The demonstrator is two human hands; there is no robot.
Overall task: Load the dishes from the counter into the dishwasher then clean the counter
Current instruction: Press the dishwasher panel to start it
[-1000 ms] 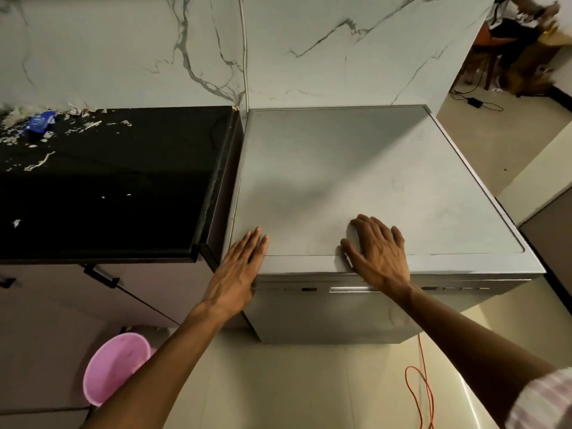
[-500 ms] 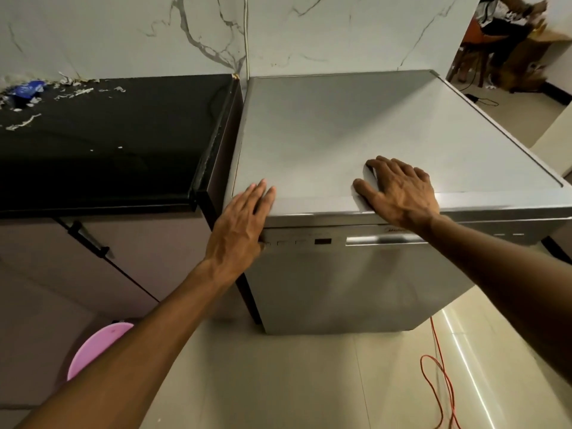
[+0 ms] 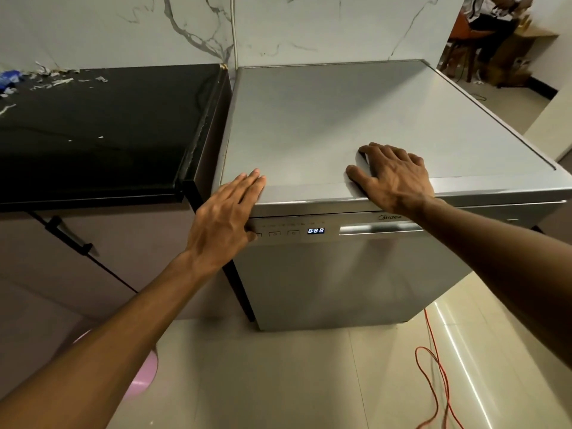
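A silver dishwasher (image 3: 340,274) stands with its door closed; its display (image 3: 316,231) is lit. My left hand (image 3: 223,218) lies over the front left corner of its top, fingers straight on the top and thumb down at the left end of the button row. My right hand (image 3: 393,174) rests flat on the dishwasher's top near the front edge, above the door handle (image 3: 380,228). To the left is the black counter (image 3: 102,125), with white scraps and a blue wrapper (image 3: 9,78) at its far left. No dishes are in view.
A pink bucket (image 3: 145,370) sits on the tiled floor under my left forearm. A red cable (image 3: 433,366) loops on the floor at the right. Cabinet doors with a black handle (image 3: 66,233) run below the counter. A person sits on a chair far back right.
The view has tilted down and drawn back, so the dishwasher's front panel shows in full. The display now reads lit digits. Both hands stay on the top's front edge.
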